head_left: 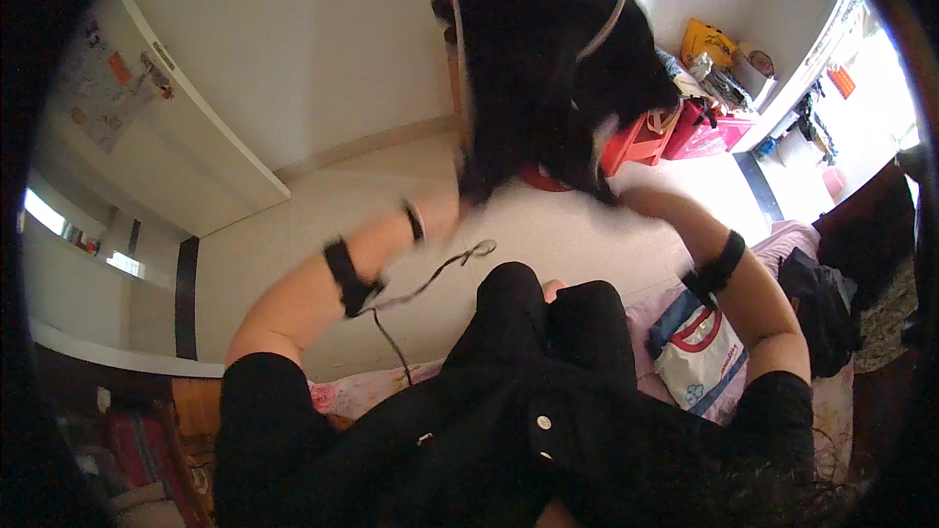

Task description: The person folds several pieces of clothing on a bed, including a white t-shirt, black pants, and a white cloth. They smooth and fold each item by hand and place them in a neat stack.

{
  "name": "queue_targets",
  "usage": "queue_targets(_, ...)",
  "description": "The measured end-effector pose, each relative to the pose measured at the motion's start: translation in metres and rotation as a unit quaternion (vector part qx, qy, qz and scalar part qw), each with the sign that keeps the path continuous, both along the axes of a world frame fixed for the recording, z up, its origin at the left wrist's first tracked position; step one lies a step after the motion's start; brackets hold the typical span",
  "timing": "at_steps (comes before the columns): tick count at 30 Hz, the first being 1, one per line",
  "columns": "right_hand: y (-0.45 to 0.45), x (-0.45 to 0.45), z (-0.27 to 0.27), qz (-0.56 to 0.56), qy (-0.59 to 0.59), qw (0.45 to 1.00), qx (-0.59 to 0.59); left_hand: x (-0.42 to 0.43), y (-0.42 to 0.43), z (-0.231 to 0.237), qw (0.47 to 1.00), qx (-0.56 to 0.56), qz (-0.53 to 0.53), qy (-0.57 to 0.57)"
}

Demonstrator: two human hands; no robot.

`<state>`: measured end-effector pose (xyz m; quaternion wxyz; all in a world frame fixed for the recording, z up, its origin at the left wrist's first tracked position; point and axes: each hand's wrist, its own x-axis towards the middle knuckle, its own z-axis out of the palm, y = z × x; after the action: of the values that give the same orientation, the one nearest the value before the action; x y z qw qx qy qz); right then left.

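A black garment [528, 73] with thin white piping hangs in the air before me, spread wide and blurred by motion. My left hand [442, 214] grips its lower left edge, the fingers mostly hidden by cloth and blur. At the lower right edge, my right hand [640, 199] holds the same cloth, its fingertips also covered. Both forearms wear black straps. From the left strap [345, 275] trails a thin dark cable [433, 277], looping over the pale floor.
A white door [183, 125] stands ajar at left. Beyond the garment are a red plastic stool [645, 143], a pink bag [704, 133] and a yellow bag [706, 42]. Beside me on the bedding [788, 238] lie a white-and-blue bag [697, 359] and a black bag [818, 315].
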<state>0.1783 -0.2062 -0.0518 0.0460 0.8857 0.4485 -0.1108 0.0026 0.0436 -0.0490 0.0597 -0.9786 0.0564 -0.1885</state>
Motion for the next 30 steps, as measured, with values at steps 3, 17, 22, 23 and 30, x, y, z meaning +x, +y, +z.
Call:
queue_targets(3,-0.001,0.051,0.005,0.224,0.17,0.96,-0.009,-0.035,0.014,-0.038,0.926,-0.151,-0.063,0.339)
queue_targets(17,0.009,-0.001,-0.002,0.193,0.137,0.966,-0.106,-0.077,-0.006,-0.025,0.924,-0.189,-0.022,0.331)
queue_targets(22,0.035,0.068,0.088,0.252,0.245,0.931,0.101,-0.088,0.106,0.045,0.808,-0.488,0.093,0.317)
queue_targets(23,0.037,0.074,0.101,0.266,0.055,0.949,0.158,-0.078,0.116,0.069,0.813,-0.518,0.054,0.259)
queue_targets(30,0.04,0.092,0.214,0.237,0.065,0.938,0.243,-0.05,0.088,0.182,0.903,-0.413,0.107,0.051)
